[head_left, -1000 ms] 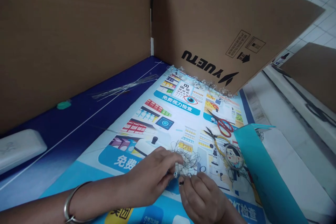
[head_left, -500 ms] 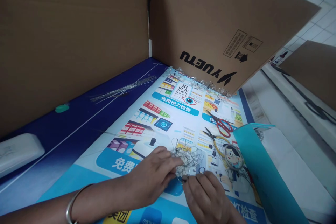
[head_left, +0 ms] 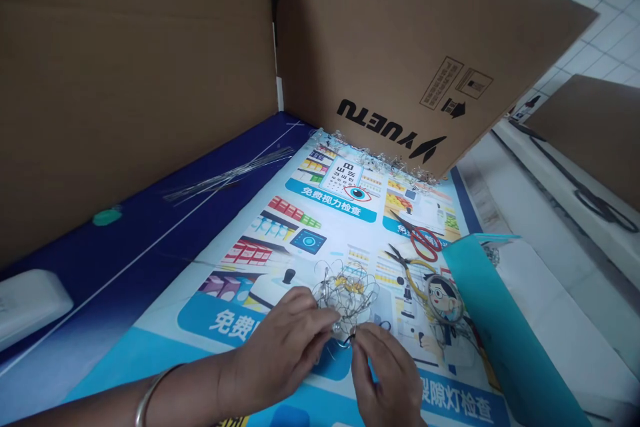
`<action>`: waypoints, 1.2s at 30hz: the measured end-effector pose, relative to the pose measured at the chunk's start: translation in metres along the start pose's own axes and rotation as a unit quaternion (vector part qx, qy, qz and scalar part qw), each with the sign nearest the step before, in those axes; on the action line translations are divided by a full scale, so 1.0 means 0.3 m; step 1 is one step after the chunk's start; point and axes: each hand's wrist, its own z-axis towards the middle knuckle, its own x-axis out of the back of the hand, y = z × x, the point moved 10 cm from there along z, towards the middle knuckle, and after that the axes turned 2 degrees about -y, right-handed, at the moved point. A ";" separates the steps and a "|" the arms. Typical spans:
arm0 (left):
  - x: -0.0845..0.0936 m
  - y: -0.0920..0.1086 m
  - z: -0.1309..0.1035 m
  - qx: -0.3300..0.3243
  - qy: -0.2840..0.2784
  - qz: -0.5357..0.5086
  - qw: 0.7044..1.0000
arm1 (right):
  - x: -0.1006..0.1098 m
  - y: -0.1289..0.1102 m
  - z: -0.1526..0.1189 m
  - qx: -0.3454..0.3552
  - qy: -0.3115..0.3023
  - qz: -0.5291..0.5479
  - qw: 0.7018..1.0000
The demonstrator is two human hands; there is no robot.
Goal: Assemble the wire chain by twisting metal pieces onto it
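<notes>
A loose tangle of thin silvery wire (head_left: 350,290) stands over the printed sheet (head_left: 330,240), in front of me. My left hand (head_left: 293,340), with a metal bangle on its wrist, pinches the near left edge of the tangle. Close by on the right, my right hand (head_left: 383,370) has its thumb and forefinger pressed together on a thin dark wire end (head_left: 349,339) at the tangle's lower edge. Right of the tangle lie yellow-handled pliers (head_left: 413,273), red-handled scissors (head_left: 423,240) and a round wire spool (head_left: 444,299).
Cardboard walls (head_left: 390,33) rise behind and at the left. Straight wires (head_left: 230,177) lie on the blue surface. Small wire pieces (head_left: 375,161) line the back wall's foot. A white case (head_left: 30,307) is at left, a teal box (head_left: 505,320) at right.
My right hand has turned, and its thumb and forefinger now show pinched at the wire end. More of the wire tangle shows above my left hand. The view has shifted slightly.
</notes>
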 end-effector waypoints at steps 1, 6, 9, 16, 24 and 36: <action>-0.003 -0.004 -0.002 0.005 -0.001 -0.002 1.000 | -0.007 0.023 0.003 -0.047 -0.010 0.036 0.998; -0.001 -0.005 -0.015 0.006 0.008 -0.007 1.000 | -0.084 0.140 -0.056 -0.316 -0.031 0.263 0.911; 0.001 0.001 -0.018 0.001 0.013 -0.007 1.000 | -0.148 0.187 -0.148 -0.455 0.011 0.374 0.808; -0.004 0.014 -0.014 -0.014 0.007 -0.009 1.000 | -0.260 0.188 -0.232 -0.545 0.040 0.539 0.641; -0.014 0.006 -0.017 -0.013 -0.011 -0.017 1.000 | -0.269 0.157 -0.218 -0.538 -0.034 0.539 0.648; -0.031 -0.001 -0.021 0.014 -0.040 -0.007 0.999 | -0.262 0.165 -0.196 -0.482 -0.077 0.517 0.703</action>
